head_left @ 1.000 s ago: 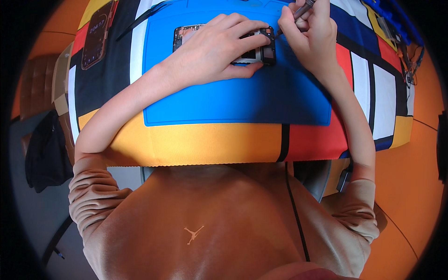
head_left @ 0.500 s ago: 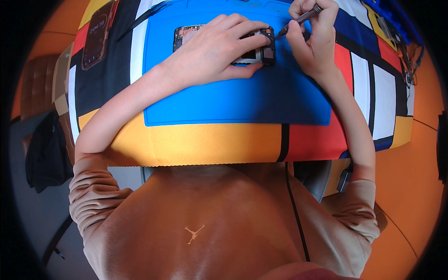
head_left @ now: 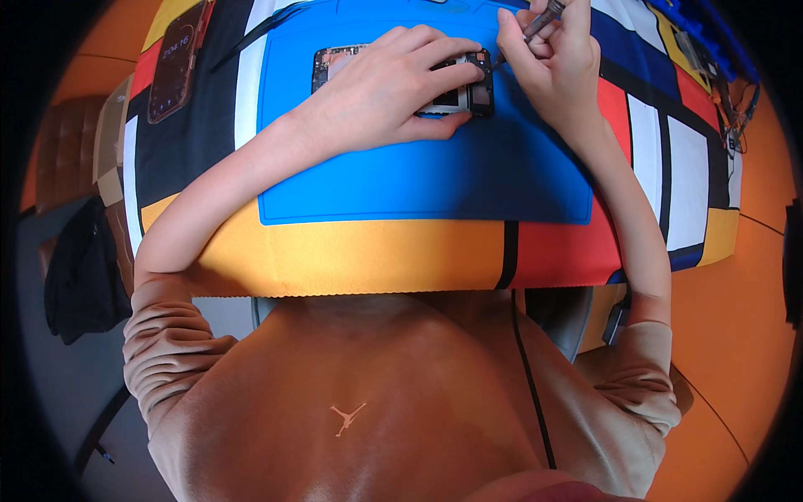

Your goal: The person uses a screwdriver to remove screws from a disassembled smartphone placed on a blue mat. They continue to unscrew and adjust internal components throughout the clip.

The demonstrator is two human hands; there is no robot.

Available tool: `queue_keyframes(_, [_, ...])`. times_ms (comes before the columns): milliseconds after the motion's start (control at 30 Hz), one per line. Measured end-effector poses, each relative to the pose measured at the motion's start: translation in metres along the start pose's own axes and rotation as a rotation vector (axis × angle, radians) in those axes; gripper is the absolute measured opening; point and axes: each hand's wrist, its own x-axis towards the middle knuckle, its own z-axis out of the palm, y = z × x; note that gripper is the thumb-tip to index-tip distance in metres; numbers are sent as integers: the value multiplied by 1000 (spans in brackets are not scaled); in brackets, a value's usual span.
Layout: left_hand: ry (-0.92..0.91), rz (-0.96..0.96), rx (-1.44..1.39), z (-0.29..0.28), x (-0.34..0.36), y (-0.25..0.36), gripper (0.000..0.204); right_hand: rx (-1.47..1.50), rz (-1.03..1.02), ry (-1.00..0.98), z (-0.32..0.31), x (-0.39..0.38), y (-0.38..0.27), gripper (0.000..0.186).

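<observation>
An opened smartphone (head_left: 479, 96) lies crosswise on a blue work mat (head_left: 368, 188), its inner parts bare. My left hand (head_left: 393, 84) reaches over it, fingers across its face and thumb along the near edge, gripping it against the mat. Much of the phone's middle is hidden beneath that hand. In my right hand (head_left: 559, 75) is a slim dark screwdriver (head_left: 544, 20), pinched between thumb and fingers. Its shaft slants down toward the phone's right end; whether the tip touches is too small to tell.
A second phone with a lit screen (head_left: 171, 67) lies at the far left on the colour-blocked tablecloth (head_left: 376, 259). Thin black tweezer-like tools (head_left: 259, 32) rest by the mat's far left corner. Cables and small tools (head_left: 732, 113) crowd the right table edge.
My right hand has shifted slightly left and the screwdriver's handle has moved left with it, its tip closer to the phone's right end. My left hand and the opened phone stay in place.
</observation>
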Motion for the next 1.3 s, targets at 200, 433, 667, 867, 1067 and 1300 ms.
queue_keyframes(200, [-10, -10, -5, 0, 0, 1, 43, 110, 57, -4, -5, -2, 1, 32])
queue_keyframes(433, [-9, -6, 5, 0, 0, 1, 43, 136, 1, 14, -2, -1, 3, 32])
queue_keyframes(667, [43, 19, 2, 1, 1, 1, 41, 94, -44, 12, -5, 0, 4, 30])
queue_keyframes(867, [-27, -22, -25, -2, 0, 1, 44, 80, -87, -38, -6, 0, 6, 32])
queue_keyframes(1067, [-25, -18, -31, -3, 1, 2, 44, 142, -183, 2, -4, 1, 4, 29])
queue_keyframes(1300, [-20, -20, -32, -4, 1, 3, 44, 68, -48, 5, -3, 2, 1, 28])
